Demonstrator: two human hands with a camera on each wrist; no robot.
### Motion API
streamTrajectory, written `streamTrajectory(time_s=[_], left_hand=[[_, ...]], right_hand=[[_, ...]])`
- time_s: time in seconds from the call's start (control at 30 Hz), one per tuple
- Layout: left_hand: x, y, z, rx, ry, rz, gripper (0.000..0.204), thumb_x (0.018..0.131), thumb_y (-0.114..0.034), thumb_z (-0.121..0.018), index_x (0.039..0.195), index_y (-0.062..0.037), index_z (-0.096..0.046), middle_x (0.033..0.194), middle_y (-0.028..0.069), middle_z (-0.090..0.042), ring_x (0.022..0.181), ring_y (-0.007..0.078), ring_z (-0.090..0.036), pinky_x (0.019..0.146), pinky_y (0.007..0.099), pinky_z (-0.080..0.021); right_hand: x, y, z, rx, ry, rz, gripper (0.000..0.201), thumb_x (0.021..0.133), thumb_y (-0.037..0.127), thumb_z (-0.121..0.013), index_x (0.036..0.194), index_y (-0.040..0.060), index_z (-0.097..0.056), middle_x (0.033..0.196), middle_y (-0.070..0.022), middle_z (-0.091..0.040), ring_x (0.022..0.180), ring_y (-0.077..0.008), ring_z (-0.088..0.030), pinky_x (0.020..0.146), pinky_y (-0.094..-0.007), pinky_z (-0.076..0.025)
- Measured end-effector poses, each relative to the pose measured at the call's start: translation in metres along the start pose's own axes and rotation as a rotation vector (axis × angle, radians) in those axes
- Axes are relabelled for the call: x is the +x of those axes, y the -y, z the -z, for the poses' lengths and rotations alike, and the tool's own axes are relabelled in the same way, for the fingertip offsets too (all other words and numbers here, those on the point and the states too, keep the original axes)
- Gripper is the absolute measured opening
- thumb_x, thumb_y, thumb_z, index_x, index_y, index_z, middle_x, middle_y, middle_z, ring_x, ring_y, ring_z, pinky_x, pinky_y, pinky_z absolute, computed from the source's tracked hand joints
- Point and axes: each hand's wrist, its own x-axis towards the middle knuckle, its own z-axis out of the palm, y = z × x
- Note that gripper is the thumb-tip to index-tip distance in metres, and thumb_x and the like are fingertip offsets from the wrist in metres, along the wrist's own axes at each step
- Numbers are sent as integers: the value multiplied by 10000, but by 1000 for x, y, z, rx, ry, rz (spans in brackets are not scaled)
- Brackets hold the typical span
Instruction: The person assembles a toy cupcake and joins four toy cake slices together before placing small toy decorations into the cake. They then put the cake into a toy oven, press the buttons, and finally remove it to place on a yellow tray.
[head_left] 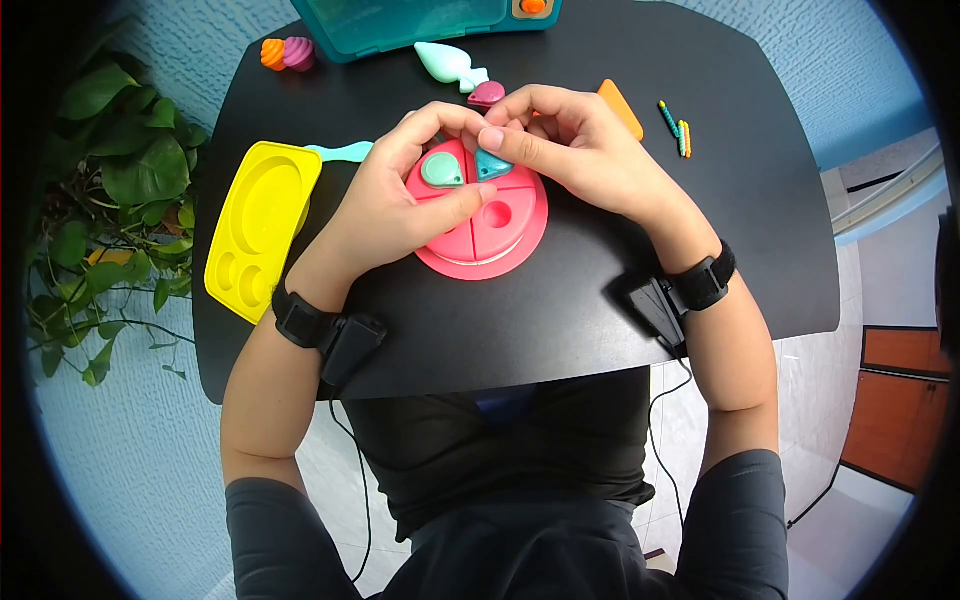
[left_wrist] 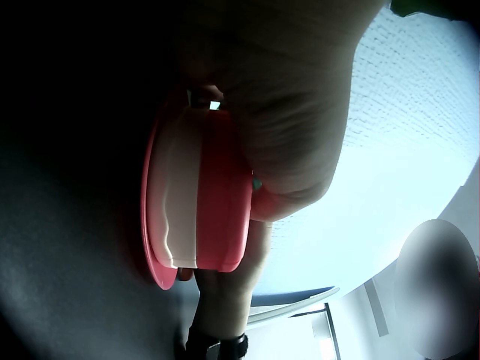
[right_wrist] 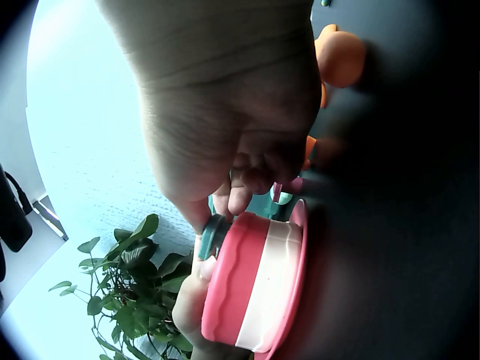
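A pink toy cake [head_left: 458, 246] with a cream lower layer, cut into wedges, stands on a pink plate [head_left: 470, 272] in the head view. My left hand [head_left: 395, 205] holds the cake from the left, its thumb lying across the top and its fingers reaching round the back. A mint drop-shaped piece [head_left: 442, 170] sits on the back left wedge. On the back right wedge is a teal drop-shaped piece [head_left: 492, 163]; my right hand [head_left: 590, 150] pinches it, thumb on its far edge, other fingers curled behind. The right wrist view shows the teal piece [right_wrist: 213, 237] tilted at the cake's top.
A yellow moulded tray [head_left: 292, 225] lies left, near a light blue handle [head_left: 345, 152]. Behind the hands are a mint toy piece [head_left: 445, 65], a maroon drop-shaped piece [head_left: 487, 94] and a teal box [head_left: 420, 28]. Orange and purple swirls [head_left: 298, 53], an orange piece [head_left: 622, 112] and small candles [head_left: 684, 139] lie around.
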Motion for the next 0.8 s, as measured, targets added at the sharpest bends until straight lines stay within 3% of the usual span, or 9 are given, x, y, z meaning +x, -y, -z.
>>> streamTrajectory(time_s=[0.8], left_hand=[[0, -3, -1, -33, 9, 23, 494, 935, -46, -791, 1385, -37, -586, 1311, 42, -642, 1243, 135, -618, 1092, 311, -514]], right_hand=[[0, 0, 1, -12, 6, -1, 348, 1016, 344, -833, 1159, 31, -782, 854, 81, -628, 733, 6, -504, 646, -193, -409]])
